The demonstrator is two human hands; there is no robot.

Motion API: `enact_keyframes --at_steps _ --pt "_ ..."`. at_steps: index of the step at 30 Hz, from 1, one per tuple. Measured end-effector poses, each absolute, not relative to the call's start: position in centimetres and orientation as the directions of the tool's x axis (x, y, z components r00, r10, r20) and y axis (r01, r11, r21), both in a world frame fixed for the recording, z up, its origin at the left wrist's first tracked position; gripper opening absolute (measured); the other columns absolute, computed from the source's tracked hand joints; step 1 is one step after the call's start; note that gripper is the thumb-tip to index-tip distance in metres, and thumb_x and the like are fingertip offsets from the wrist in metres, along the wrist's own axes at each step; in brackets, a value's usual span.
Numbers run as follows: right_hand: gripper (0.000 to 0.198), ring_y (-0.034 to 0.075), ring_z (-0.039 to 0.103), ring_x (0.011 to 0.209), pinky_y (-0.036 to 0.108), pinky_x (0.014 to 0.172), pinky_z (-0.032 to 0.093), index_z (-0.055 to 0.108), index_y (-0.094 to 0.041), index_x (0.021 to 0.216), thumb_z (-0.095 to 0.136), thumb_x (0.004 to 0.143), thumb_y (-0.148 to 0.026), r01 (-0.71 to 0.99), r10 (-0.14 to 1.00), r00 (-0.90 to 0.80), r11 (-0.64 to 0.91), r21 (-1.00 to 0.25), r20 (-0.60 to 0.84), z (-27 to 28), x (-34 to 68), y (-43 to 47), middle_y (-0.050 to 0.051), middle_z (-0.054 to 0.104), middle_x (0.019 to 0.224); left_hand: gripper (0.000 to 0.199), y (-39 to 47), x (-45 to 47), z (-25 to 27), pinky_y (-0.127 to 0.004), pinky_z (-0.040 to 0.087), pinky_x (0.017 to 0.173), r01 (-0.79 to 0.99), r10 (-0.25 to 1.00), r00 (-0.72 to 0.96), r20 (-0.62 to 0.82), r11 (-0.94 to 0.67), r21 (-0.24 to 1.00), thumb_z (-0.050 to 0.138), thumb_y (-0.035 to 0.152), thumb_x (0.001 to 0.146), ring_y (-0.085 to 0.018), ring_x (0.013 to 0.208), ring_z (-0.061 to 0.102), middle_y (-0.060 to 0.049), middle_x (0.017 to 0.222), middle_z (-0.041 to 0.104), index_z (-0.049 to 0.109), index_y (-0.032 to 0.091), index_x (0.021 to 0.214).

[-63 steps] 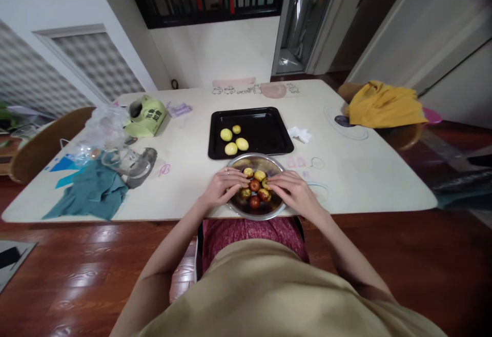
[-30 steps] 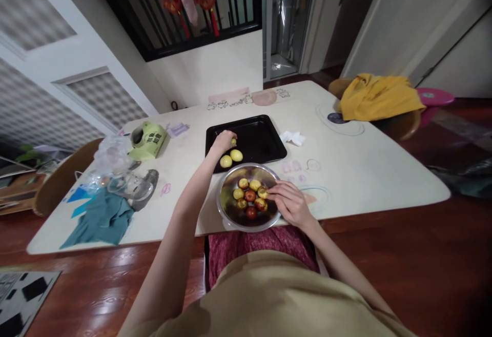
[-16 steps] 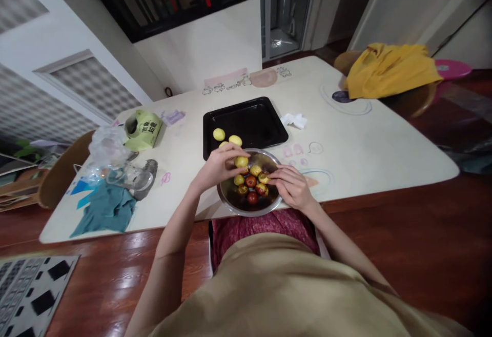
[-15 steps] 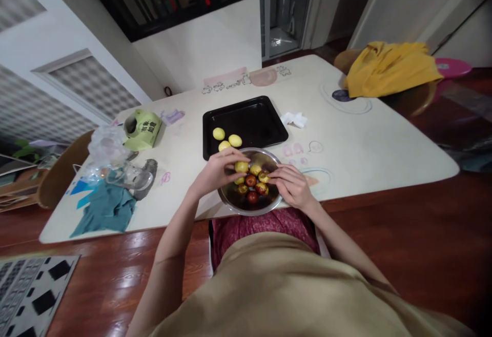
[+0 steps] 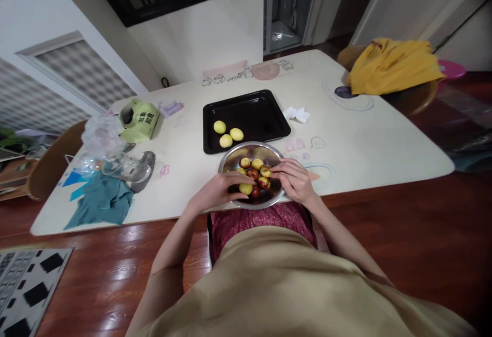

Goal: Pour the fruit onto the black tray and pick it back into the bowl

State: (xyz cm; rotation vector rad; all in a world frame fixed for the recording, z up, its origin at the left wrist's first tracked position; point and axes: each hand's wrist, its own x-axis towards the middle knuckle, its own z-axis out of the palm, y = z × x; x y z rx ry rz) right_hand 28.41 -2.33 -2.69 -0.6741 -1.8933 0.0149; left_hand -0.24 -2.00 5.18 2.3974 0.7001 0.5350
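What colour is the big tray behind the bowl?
The tray is black; the head view shows it best.

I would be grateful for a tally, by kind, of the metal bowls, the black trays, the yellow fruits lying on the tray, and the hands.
Metal bowl: 1
Black tray: 1
Yellow fruits on the tray: 3
Hands, left hand and right hand: 2
Total: 7

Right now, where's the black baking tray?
In the head view, the black baking tray lies just beyond the metal bowl, left of the crumpled tissue.
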Motion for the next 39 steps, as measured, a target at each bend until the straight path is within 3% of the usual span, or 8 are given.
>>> enact_keyframes --at_steps 6,17,33,39 --pt "0.033 0.021 0.076 0.087 0.050 0.098 0.063 0.081 -0.022 0.101 0.049 0.105 -0.016 0.433 0.472 -0.263 0.837 -0.334 0.841 -2.9 28.5 -2.3 0.007 0.083 0.095 0.046 -1.8 0.4 5.0 -0.046 0.058 0.114 0.370 0.563 0.795 0.226 -0.745 0.555 0.076 0.032 0.099 -0.025 0.127 0.072 -0.008 0.137 0.076 0.068 0.029 0.144" --pt "0.033 0.021 0.076 0.086 0.051 0.099 0.062 0.082 -0.023 0.100 0.050 0.105 -0.017 0.419 0.483 -0.255 0.836 -0.354 0.838 -3.0 28.4 -2.3 0.007 0.083 0.095 0.045 -2.2 -0.7 5.6 -0.043 0.063 0.099 0.558 0.631 0.745 0.216 -0.767 0.317 0.069 0.040 0.103 -0.024 0.113 0.072 -0.007 0.119 0.074 0.065 0.031 0.148" --pt "0.035 0.020 0.076 0.085 0.051 0.097 0.064 0.082 -0.023 0.096 0.048 0.107 -0.020 0.444 0.494 -0.262 0.824 -0.351 0.829 -2.9 28.4 -2.3 0.006 0.083 0.094 0.053 -2.0 -0.4 5.2 -0.049 0.061 0.108 0.504 0.593 0.781 0.195 -0.784 0.363 0.074 0.032 0.100 -0.027 0.127 0.071 -0.009 0.136 0.075 0.062 0.030 0.151" --pt "0.033 0.021 0.076 0.087 0.052 0.100 0.063 0.082 -0.024 0.100 0.050 0.105 -0.018 0.422 0.499 -0.258 0.829 -0.368 0.827 -3.0 28.5 -2.3 0.006 0.083 0.096 0.043 -2.1 -0.7 5.2 -0.048 0.060 0.113 0.484 0.587 0.780 0.218 -0.786 0.386 0.068 0.026 0.104 -0.025 0.132 0.070 -0.008 0.138 0.075 0.067 0.031 0.146"
